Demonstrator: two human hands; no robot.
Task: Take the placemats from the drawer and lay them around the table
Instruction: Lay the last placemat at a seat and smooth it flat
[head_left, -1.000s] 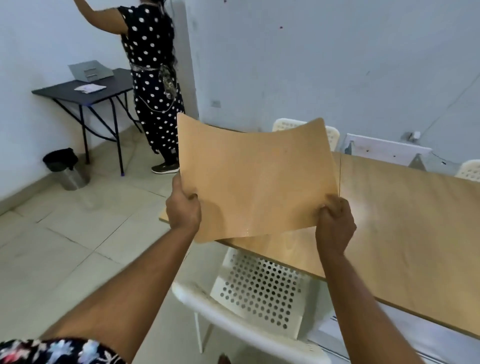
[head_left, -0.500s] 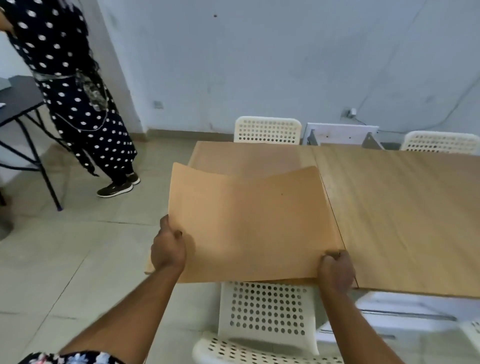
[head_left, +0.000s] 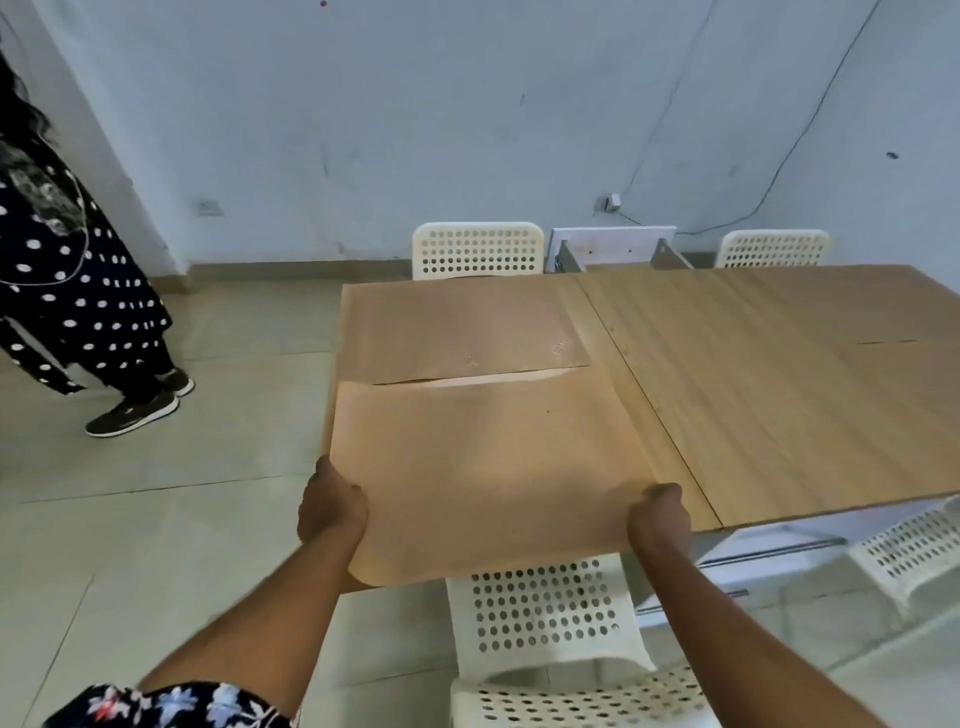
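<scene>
I hold a tan placemat (head_left: 483, 467) by its near edge over the left end of the wooden table (head_left: 779, 374). My left hand (head_left: 332, 506) grips its near left corner and my right hand (head_left: 658, 517) grips its near right corner. The mat lies nearly flat, with its far edge slightly lifted and its near edge overhanging the table. A second tan placemat (head_left: 457, 332) lies flat on the table just beyond it, in front of the far chair.
White perforated chairs stand at the near side (head_left: 545, 623), near right (head_left: 909, 551), far side (head_left: 478, 249) and far right (head_left: 774, 248). A white open drawer unit (head_left: 613, 247) sits against the wall. A person in a polka-dot dress (head_left: 67, 291) stands on the left floor.
I have lowered the placemat from an upright hold down onto the left end of the table. The view has swung right, and a second mat is now visible beyond it.
</scene>
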